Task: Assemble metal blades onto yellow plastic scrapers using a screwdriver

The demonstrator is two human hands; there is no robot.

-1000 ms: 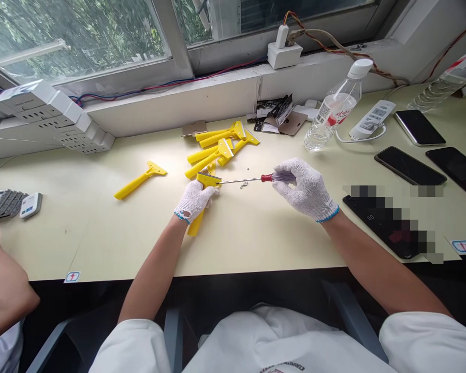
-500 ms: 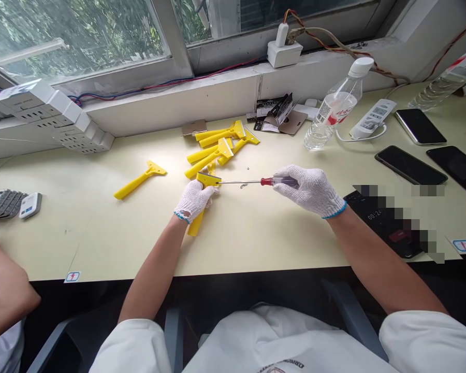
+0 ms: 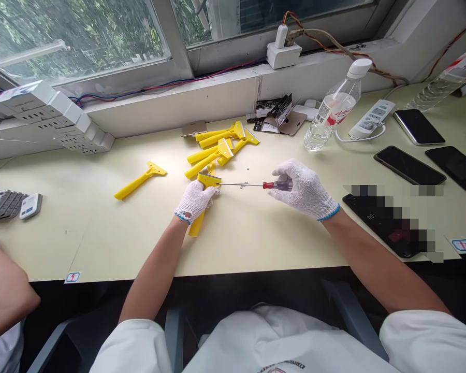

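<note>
My left hand (image 3: 195, 201), in a white knit glove, is closed around a yellow scraper (image 3: 208, 180). The scraper's head points up and its handle comes out below the hand. My right hand (image 3: 305, 189), gloved too, holds a screwdriver (image 3: 270, 185) with a red and clear handle. Its index finger is lifted off the handle, which lies against the thumb and palm. The screwdriver's shaft lies level, its tip at the right side of the scraper's head. Several small screws (image 3: 244, 185) lie on the table just under or behind the shaft.
Several yellow scrapers (image 3: 217, 150) lie piled behind my left hand; another single scraper (image 3: 140, 180) is to the left. Black packaging (image 3: 277, 114), a water bottle (image 3: 332, 109), a power strip (image 3: 373, 120) and several phones (image 3: 409, 165) stand behind and right. A co-worker's arm (image 3: 8, 285) is at far left.
My right hand has shifted slightly left along the screwdriver and its index finger has lifted away from the handle. The left hand and scraper have hardly moved.
</note>
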